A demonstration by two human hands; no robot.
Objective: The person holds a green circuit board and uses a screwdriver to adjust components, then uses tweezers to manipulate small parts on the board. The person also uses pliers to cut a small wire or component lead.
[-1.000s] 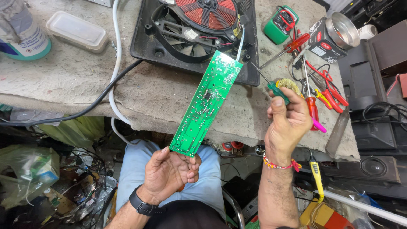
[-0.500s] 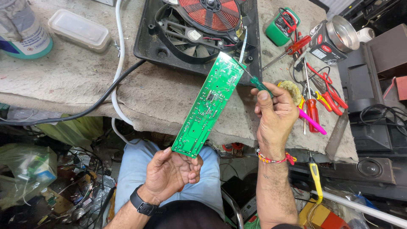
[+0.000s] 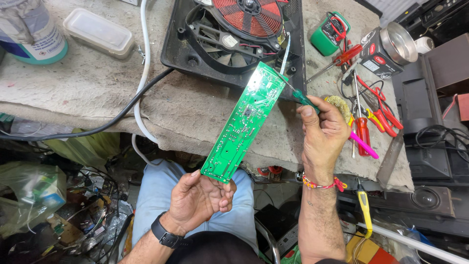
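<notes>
Grey, stained cloth covers the table (image 3: pixel 88 93), the largest surface in view. At its far middle lies a black open cooker housing (image 3: pixel 195 44) with a red-copper coil (image 3: pixel 249 17) and a fan below it. At the far left corner stands a round tub (image 3: pixel 31 29) with a white label and a teal base; just beside it lies a clear rectangular lidded box (image 3: pixel 97 32). At the far right sits a small black-and-red carton (image 3: pixel 373 51), touching a shiny metal cup (image 3: pixel 398 41), with a green meter (image 3: pixel 330 34) to their left and red-handled pliers (image 3: pixel 378 115) near the table's right edge.

Circuit board (image 3: pixel 244 122): long, narrow, green, its solder side up, dotted with silver joints and one small black chip at the middle. Its long axis runs diagonally, the near end low and left, the far end high and right, where glare whitens it. It is held in the air above the table's near edge.

Left hand (image 3: pixel 200 200): grip closed about the board's near end. Right hand (image 3: pixel 325 134): grip closed about a green-handled screwdriver (image 3: pixel 305 99), whose shaft points up-left, its tip at the board's far right edge.
</notes>
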